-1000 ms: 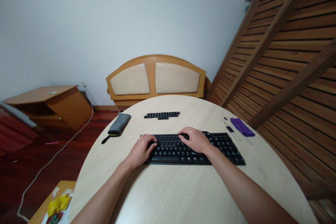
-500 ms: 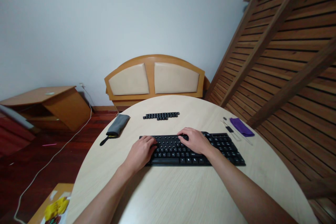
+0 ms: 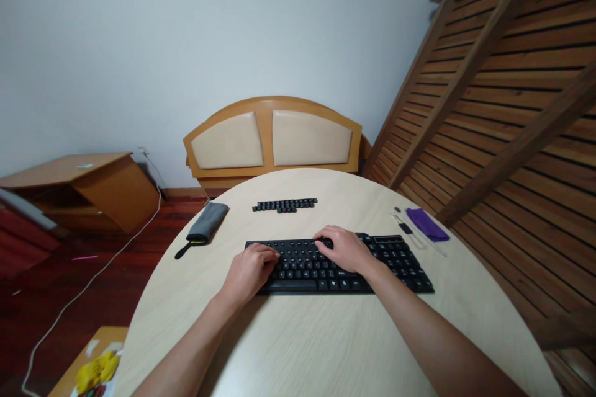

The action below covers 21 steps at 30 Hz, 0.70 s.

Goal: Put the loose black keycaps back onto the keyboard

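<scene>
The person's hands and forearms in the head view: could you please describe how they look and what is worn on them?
The left hand and right hand are ungloved, with no ring or watch visible. The left forearm and right forearm are bare down to the picture's lower edge, without sleeves or visible markings.

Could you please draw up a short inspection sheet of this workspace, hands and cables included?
Surface: pale round table, bare wood grain showing nearest the person.
Job's things: black keyboard lying flat; beyond it, loose black keycaps lined up in rows.
Clutter: grey pouch at left; purple cloth and slim small items at right.
Hands: left hand over the keyboard's left end, right hand right of its middle; any grip is hidden.
Cables: white cable across the floor at left; from the keyboard, nothing seen.
Surroundings: padded headboard behind, wooden desk left, slatted panel right.
</scene>
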### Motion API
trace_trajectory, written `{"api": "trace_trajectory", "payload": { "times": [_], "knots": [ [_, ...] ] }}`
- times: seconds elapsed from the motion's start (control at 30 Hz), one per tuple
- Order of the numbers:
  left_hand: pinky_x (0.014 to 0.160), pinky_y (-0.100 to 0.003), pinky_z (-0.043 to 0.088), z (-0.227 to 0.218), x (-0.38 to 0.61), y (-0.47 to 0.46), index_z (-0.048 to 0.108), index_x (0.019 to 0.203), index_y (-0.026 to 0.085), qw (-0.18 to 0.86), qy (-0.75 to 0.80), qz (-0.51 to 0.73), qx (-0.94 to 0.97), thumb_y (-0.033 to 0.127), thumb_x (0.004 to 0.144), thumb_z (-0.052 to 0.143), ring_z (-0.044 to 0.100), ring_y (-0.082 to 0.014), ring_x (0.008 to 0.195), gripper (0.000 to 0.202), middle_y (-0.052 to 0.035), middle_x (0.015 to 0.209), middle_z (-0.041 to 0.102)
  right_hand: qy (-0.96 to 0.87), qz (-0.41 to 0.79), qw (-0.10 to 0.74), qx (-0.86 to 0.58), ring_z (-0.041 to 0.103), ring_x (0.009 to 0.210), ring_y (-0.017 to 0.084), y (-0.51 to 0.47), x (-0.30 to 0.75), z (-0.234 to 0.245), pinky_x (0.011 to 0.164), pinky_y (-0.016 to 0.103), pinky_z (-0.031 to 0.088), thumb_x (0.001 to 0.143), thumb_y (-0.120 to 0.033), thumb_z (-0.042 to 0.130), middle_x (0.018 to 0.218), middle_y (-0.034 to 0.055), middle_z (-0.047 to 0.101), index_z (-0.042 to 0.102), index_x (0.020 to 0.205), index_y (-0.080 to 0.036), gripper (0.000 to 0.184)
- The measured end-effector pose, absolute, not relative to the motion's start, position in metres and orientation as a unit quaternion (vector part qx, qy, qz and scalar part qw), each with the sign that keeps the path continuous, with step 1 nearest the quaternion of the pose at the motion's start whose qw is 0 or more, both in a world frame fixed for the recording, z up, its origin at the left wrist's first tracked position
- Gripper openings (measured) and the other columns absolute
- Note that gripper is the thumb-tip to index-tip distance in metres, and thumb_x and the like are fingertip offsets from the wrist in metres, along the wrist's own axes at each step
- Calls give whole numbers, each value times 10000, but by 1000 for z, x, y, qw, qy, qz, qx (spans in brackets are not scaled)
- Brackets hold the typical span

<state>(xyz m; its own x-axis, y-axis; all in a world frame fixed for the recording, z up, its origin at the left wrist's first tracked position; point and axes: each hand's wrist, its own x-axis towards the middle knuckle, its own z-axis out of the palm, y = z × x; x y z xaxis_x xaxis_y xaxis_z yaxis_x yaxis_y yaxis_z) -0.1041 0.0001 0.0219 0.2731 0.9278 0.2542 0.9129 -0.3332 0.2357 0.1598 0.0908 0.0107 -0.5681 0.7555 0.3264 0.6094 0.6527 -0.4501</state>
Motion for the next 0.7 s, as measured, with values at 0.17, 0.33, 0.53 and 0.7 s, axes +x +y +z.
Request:
{"api": "trace_trajectory", "payload": {
  "times": [0.17,0.33,0.53,0.7],
  "knots": [
    [819,-344,560,24,-106,3,754,950,235,1,562,151,813,197,951,533,667,-219,982,224,-11,1041,744,-874,147,249,-390,644,986,202,90,160,11,892,340,481,928,-310,538,1028,35,717,711,1006,-233,205],
    [805,-357,570,32,-99,-3,742,942,210,-23,555,104,825,190,965,472,674,-232,970,272,-35,1074,734,-873,150,248,-392,642,989,196,90,159,12,900,338,477,927,-305,541,1029,33,716,712,1005,-232,201],
    [914,-426,562,41,-90,-15,719,1110,169,-12,567,57,822,248,989,443,648,-273,1092,311,-69,1232,688,-874,147,248,-391,641,995,198,91,160,11,897,339,479,926,-298,542,1039,35,716,709,1014,-231,201],
    [985,-443,530,44,-91,-17,672,1227,142,15,576,42,816,263,997,438,612,-278,1177,350,-81,1314,641,-875,145,249,-388,643,992,204,91,160,10,901,348,480,929,-303,540,1032,33,717,707,1008,-233,198]
  ]
}}
